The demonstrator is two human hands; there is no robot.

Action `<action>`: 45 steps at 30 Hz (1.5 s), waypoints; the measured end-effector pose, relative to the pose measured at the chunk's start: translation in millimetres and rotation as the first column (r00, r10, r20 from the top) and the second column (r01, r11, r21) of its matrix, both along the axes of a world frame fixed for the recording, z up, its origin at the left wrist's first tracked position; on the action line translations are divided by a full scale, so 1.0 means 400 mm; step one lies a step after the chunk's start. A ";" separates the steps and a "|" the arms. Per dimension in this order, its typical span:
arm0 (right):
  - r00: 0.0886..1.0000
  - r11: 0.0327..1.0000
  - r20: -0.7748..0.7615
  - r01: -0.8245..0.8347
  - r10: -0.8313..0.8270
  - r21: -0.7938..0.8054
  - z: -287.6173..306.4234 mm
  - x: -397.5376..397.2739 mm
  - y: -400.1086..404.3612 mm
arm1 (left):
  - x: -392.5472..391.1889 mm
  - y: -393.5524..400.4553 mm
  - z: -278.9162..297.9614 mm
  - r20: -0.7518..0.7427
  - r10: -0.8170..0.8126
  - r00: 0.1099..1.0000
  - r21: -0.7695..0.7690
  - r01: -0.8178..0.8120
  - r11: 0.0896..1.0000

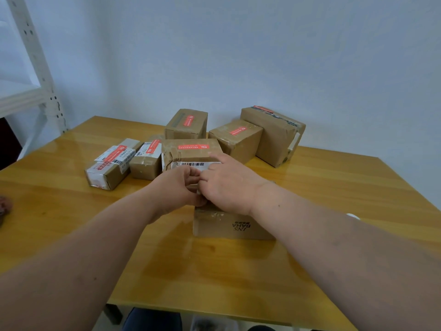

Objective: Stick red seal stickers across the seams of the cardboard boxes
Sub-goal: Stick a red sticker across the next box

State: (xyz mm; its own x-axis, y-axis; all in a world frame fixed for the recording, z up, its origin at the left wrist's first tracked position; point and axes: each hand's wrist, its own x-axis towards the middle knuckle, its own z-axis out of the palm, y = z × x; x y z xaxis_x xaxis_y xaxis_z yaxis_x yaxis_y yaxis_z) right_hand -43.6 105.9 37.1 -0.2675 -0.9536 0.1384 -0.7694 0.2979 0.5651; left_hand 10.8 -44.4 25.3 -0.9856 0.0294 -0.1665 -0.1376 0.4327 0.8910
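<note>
Fingers (191,177) of the left hand (177,189) curl and meet the right hand (226,187) atop the near cardboard box (232,224), low at table (71,211) centre (what they pinch is hidden). Both forearms reach forward, converging. At twelve o'clock stand six taped, matte-brown boxes bearing red seal stickers (193,147).

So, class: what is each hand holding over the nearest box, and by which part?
It cannot be told. The left hand is curled with fingertips pinched; the right hand meets it above the nearest box. Whatever they pinch is hidden.
</note>
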 end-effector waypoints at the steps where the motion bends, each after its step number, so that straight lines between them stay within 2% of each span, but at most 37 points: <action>1: 1.000 1.000 -0.007 -0.007 0.007 0.001 -0.004 -0.002 0.001 | 0.002 0.000 0.000 -0.002 0.001 1.000 0.003 -0.001 1.000; 4: 1.000 0.998 -0.001 -0.001 0.001 -0.056 -0.009 -0.003 -0.002 | 0.004 -0.001 0.001 -0.003 0.002 1.000 0.002 -0.002 1.000; 6: 0.998 0.995 0.066 0.020 -0.013 -0.094 -0.006 -0.001 -0.006 | 0.004 -0.002 0.001 -0.002 0.000 1.000 0.004 0.000 1.000; 10: 0.982 0.994 0.165 0.104 -0.096 -0.040 -0.003 0.002 -0.009 | 0.005 -0.004 0.001 0.000 0.004 1.000 0.023 -0.004 1.000; 12: 0.962 0.984 0.229 0.167 -0.149 -0.061 0.001 0.001 -0.007 | 0.005 -0.006 -0.002 0.004 0.003 1.000 0.038 -0.003 0.999; 16: 0.854 0.920 0.463 0.351 -0.238 -0.175 0.005 0.004 -0.005 | -0.001 -0.012 -0.012 0.020 0.009 1.000 0.082 -0.010 0.997; 19: 0.760 0.864 0.609 0.446 -0.226 -0.235 0.006 0.004 0.005 | -0.006 -0.015 -0.017 0.025 0.007 1.000 0.085 -0.009 0.996; 22: 0.703 0.834 0.684 0.486 -0.194 -0.263 -0.003 0.003 0.009 | -0.008 -0.016 -0.018 0.023 0.003 1.000 0.082 -0.005 0.997; 26: 0.719 0.847 0.665 0.470 -0.203 -0.249 -0.017 -0.002 0.000 | -0.007 -0.017 -0.016 0.024 -0.006 1.000 0.080 0.004 0.997; 32: 0.870 0.906 0.455 0.335 -0.192 -0.258 -0.029 0.010 0.000 | -0.002 -0.012 -0.014 0.004 -0.006 1.000 0.099 0.006 0.995; 34: 0.885 0.908 0.422 0.326 -0.195 -0.264 -0.033 0.013 0.001 | -0.001 -0.011 -0.016 -0.003 0.000 1.000 0.114 0.000 0.993; 39: 0.794 0.848 0.572 0.437 -0.206 -0.301 -0.030 0.021 -0.002 | -0.001 -0.010 -0.019 -0.015 0.002 1.000 0.123 0.000 0.992; 45: 0.737 0.796 0.648 0.504 -0.193 -0.337 -0.039 0.020 -0.006 | -0.006 -0.015 -0.025 -0.009 0.010 1.000 0.106 -0.009 0.994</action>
State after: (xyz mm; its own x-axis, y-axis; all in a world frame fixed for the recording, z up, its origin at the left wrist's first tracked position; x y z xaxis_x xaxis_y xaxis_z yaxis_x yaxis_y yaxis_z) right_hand -35.5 103.7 21.4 -0.7400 -0.6275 0.2421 -0.6715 0.7098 -0.2127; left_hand 8.2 -50.4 15.3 -0.9875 0.0367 -0.1533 -0.1324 0.3345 0.9331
